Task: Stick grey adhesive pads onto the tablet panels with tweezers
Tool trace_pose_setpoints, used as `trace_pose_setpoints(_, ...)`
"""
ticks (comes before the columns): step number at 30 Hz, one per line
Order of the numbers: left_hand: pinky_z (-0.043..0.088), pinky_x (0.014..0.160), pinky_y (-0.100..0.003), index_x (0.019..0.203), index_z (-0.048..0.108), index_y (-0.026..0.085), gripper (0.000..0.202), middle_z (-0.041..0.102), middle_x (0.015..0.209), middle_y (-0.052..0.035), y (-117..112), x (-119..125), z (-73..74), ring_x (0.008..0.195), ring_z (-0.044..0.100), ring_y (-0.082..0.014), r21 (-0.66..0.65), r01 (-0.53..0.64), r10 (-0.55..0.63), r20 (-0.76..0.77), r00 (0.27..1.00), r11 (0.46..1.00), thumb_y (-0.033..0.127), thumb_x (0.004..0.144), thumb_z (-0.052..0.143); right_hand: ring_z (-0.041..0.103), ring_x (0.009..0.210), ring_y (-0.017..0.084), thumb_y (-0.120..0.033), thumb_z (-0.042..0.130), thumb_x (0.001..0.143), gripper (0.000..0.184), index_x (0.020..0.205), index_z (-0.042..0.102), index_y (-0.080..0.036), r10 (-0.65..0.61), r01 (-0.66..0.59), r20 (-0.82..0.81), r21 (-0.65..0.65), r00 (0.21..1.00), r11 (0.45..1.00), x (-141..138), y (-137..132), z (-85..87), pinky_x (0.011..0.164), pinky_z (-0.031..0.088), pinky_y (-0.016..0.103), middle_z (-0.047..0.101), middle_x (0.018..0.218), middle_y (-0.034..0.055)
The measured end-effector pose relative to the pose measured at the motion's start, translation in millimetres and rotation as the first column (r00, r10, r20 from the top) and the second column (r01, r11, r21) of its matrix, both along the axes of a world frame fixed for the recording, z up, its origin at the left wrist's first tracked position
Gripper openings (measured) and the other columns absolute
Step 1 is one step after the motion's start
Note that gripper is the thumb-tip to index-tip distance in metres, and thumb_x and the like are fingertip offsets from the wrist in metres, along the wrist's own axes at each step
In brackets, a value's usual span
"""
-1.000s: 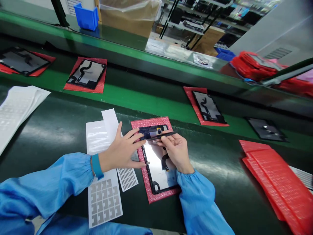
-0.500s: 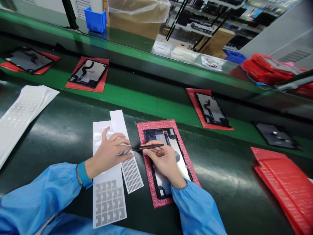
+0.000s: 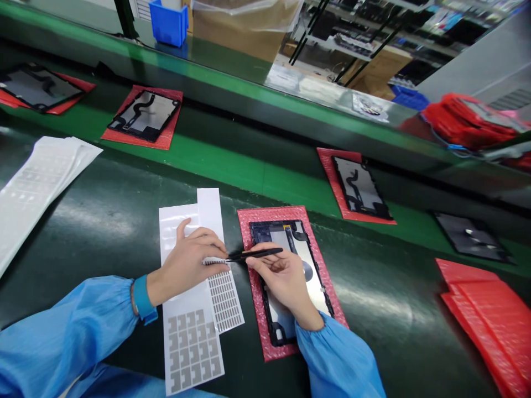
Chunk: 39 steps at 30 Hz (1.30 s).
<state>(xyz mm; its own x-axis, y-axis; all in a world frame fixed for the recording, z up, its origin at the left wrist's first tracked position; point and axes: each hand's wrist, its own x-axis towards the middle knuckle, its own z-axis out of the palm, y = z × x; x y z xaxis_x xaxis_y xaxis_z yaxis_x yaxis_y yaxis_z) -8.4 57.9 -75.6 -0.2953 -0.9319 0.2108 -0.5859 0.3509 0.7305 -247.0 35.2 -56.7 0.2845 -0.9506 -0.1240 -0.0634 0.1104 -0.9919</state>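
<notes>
My right hand [image 3: 282, 276] is closed around black tweezers [image 3: 261, 253], whose tips point left toward my left fingertips. With thumb and fingers my left hand [image 3: 188, 265] grips the narrow sticker sheet [image 3: 226, 301], which carries rows of small grey strips and bends up between them. Beneath it lies a wider white sheet [image 3: 193, 348] with grey notched stickers. Under my right hand a tablet-like screen panel [image 3: 319, 287] with a black frame rests on a red bubble-wrap pouch [image 3: 271, 351]. Whether a sticker is on the tweezer tips is too small to tell.
More panels, such as one [image 3: 359, 185] at the right and one [image 3: 143, 116] at the left, lie on red pouches along the green strip. Stacked white sheets [image 3: 45, 171] lie left, red pouches [image 3: 493, 315] right. A blue bin [image 3: 168, 25] stands behind the ledge.
The narrow sheet has turned more upright and bends up between my left thumb and fingers. The tweezer tips stay at my left fingertips. The whole view has shifted slightly.
</notes>
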Motion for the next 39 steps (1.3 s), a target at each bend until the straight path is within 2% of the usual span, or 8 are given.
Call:
trace_pose_setpoints(10, -0.005, 0.121, -0.052, 0.097, 0.075, 0.034, 0.020, 0.074, 0.109, 0.0076, 0, 1, -0.2, 0.113, 0.063, -0.0198, -0.028, 0.032, -0.031, 0.039, 0.999, 0.999, 0.046, 0.084, 0.085, 0.074, 0.068, 0.015, -0.033, 0.089, 0.084, 0.025, 0.097, 0.074, -0.019, 0.007, -0.008, 0.024, 0.043, 1.000, 0.999, -1, 0, -3.3, 0.065, 0.059, 0.020, 0.078, 0.078, 0.0047)
trace_pose_setpoints(14, 0.003, 0.119, -0.054, 0.118, 0.070, 0.034, 0.033, 0.070, 0.124, 0.0010, 5, -3, 9.0, 0.118, 0.061, -0.0223, -0.141, 0.022, -0.012, 0.074, 0.997, 0.990, 0.045, 0.089, 0.080, 0.075, 0.067, 0.015, -0.034, 0.090, 0.084, 0.024, 0.095, 0.074, -0.020, -0.040, 0.038, 0.073, 0.026, 0.997, 0.999, -24, -13, 1.6, 0.068, 0.061, 0.020, 0.079, 0.077, 0.0044)
trace_pose_setpoints(16, 0.012, 0.116, -0.053, 0.122, 0.069, 0.033, 0.027, 0.070, 0.116, 0.0006, 7, -11, 13.9, 0.110, 0.062, -0.0200, -0.206, 0.071, -0.051, 0.103, 0.993, 0.976, 0.039, 0.096, 0.072, 0.076, 0.068, 0.015, -0.033, 0.091, 0.082, 0.024, 0.094, 0.074, -0.020, -0.057, 0.058, 0.052, -0.002, 0.997, 0.998, -41, -23, 4.9, 0.070, 0.061, 0.020, 0.078, 0.076, 0.0046)
trace_pose_setpoints(19, 0.022, 0.106, -0.049, 0.115, 0.070, 0.030, 0.015, 0.070, 0.100, 0.0025, 3, -28, 16.5, 0.096, 0.061, -0.0164, -0.293, 0.190, -0.147, 0.163, 0.976, 0.937, 0.032, 0.102, 0.062, 0.075, 0.066, 0.015, -0.032, 0.092, 0.081, 0.024, 0.091, 0.075, -0.019, -0.050, 0.051, 0.015, -0.034, 0.999, 0.998, -60, -33, 5.6, 0.068, 0.061, 0.019, 0.078, 0.073, 0.0043)
trace_pose_setpoints(23, 0.026, 0.098, -0.047, 0.115, 0.069, 0.027, 0.016, 0.070, 0.098, 0.0014, -7, -47, 11.6, 0.095, 0.059, -0.0176, -0.371, 0.282, -0.195, 0.253, 0.947, 0.885, 0.030, 0.104, 0.058, 0.076, 0.069, 0.015, -0.030, 0.091, 0.082, 0.023, 0.094, 0.075, -0.018, -0.018, 0.018, -0.011, -0.036, 1.000, 0.999, -67, -36, 0.0, 0.067, 0.061, 0.018, 0.079, 0.078, 0.0054)
trace_pose_setpoints(29, 0.027, 0.099, -0.049, 0.113, 0.069, 0.028, 0.015, 0.069, 0.098, 0.0022, -10, -49, 4.1, 0.097, 0.057, -0.0180, -0.330, 0.315, -0.223, 0.287, 0.932, 0.890, 0.029, 0.104, 0.057, 0.076, 0.070, 0.015, -0.028, 0.089, 0.083, 0.021, 0.094, 0.074, -0.019, -0.018, 0.017, -0.015, -0.035, 1.000, 0.999, -68, -36, -1.4, 0.068, 0.060, 0.018, 0.079, 0.079, 0.0050)
trace_pose_setpoints(39, 0.028, 0.099, -0.049, 0.116, 0.069, 0.027, 0.017, 0.069, 0.098, 0.0010, -9, -48, 3.6, 0.097, 0.057, -0.0182, -0.296, 0.333, -0.244, 0.298, 0.923, 0.895, 0.030, 0.104, 0.057, 0.077, 0.070, 0.015, -0.027, 0.089, 0.083, 0.020, 0.095, 0.075, -0.020, -0.021, 0.021, -0.015, -0.014, 1.000, 1.000, -67, -35, 1.5, 0.067, 0.061, 0.018, 0.079, 0.080, 0.0047)
